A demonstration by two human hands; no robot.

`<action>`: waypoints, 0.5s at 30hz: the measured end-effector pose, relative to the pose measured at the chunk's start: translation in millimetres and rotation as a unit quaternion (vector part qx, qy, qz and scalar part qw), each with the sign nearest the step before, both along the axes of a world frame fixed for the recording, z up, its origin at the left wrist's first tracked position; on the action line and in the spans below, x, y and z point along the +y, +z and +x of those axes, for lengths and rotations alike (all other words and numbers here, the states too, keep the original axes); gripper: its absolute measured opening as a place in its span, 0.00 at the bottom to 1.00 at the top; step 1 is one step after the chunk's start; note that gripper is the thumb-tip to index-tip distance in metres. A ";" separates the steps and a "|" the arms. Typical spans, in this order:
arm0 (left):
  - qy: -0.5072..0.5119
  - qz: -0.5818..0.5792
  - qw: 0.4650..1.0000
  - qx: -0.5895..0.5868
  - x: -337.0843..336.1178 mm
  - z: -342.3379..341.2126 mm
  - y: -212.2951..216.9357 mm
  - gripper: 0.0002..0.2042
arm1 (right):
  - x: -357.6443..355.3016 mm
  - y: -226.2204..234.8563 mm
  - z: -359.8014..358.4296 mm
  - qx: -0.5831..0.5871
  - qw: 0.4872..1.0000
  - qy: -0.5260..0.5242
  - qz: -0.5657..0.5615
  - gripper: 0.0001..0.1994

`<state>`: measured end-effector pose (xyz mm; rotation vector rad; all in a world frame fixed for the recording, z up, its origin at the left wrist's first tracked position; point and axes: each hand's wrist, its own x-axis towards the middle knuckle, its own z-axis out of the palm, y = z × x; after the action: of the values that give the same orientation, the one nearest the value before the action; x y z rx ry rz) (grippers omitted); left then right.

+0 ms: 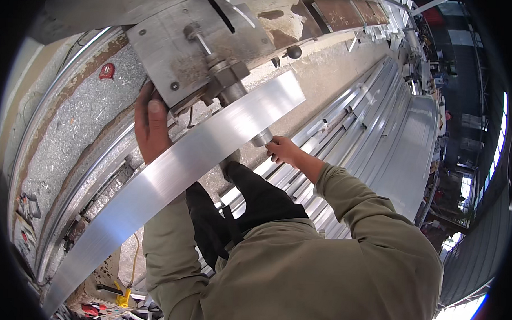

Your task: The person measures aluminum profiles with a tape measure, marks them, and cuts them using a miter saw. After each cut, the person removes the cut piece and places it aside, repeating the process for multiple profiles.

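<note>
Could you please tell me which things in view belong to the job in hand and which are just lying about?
Seemingly in the job:
- machine plate, left hand at its edge
- metal cylinder, right hand at its end
- long silver strip

Apparently lying about:
- red object, left
- metal lengths, right
- yellow item, lower left

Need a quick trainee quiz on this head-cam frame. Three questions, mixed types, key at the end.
1. Multiple choice: what is the right hand right beside?
a) the black ball knob
b) the end of the metal cylinder
c) the red object

2. True or false: from this camera, the long silvery strip hides part of the left forearm.

3. Fill in: the left hand is at the edge of a flat metal ____ with round fastener heads or holes in it.

Key: 1 b; 2 true; 3 plate.
</note>
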<state>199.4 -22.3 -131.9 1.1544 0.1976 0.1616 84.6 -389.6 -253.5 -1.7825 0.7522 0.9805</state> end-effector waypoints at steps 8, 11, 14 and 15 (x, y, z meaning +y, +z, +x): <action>0.062 -0.010 0.995 0.078 -32.3 21.4 -24.6 0.34 | -99.4 -83.7 98.7 -0.041 0.954 -0.277 0.110 0.20; 0.059 0.537 0.799 -0.264 -0.7 22.2 -79.0 0.34 | -137.2 -121.3 162.5 -0.096 0.876 -0.437 0.180 0.20; 0.049 0.333 0.938 -0.077 9.0 15.9 -69.1 0.34 | -162.1 -139.5 245.5 -0.133 0.806 -0.535 0.216 0.27; 0.060 0.203 0.977 -0.003 7.0 27.0 -63.2 0.34 | -172.4 -143.0 266.9 -0.132 0.780 -0.567 0.227 0.30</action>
<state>226.3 -15.3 -195.0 1.5489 0.2351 0.3236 351.5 -562.0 -396.5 -0.7303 1.0717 0.0429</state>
